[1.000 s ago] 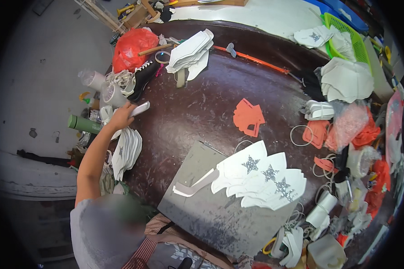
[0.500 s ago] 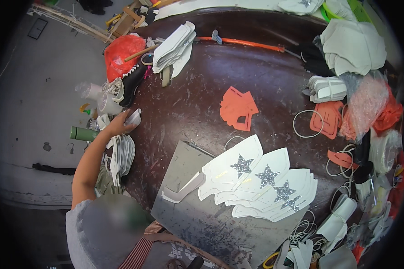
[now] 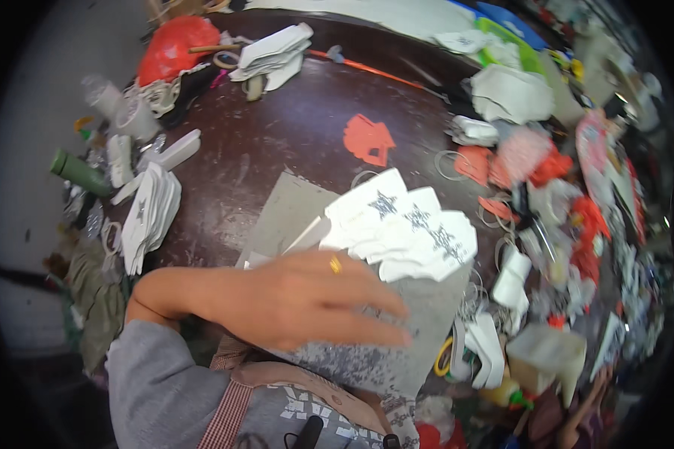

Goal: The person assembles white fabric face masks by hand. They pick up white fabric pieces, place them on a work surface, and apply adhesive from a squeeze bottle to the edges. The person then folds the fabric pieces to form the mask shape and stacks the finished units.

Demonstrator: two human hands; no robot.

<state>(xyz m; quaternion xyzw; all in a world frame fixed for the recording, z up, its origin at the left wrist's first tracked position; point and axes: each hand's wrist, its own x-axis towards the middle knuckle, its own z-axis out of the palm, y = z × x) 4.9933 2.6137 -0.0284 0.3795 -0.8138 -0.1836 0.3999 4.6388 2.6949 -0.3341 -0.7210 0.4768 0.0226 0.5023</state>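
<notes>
Left hand: fingers spread, seemingly empty, over grey board
Right hand: unseen
Star-marked pieces: best handled by edges

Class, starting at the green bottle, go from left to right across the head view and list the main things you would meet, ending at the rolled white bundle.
Green bottle → stack of white pieces → left hand → fanned white pieces with stars → rolled white bundle.
</notes>
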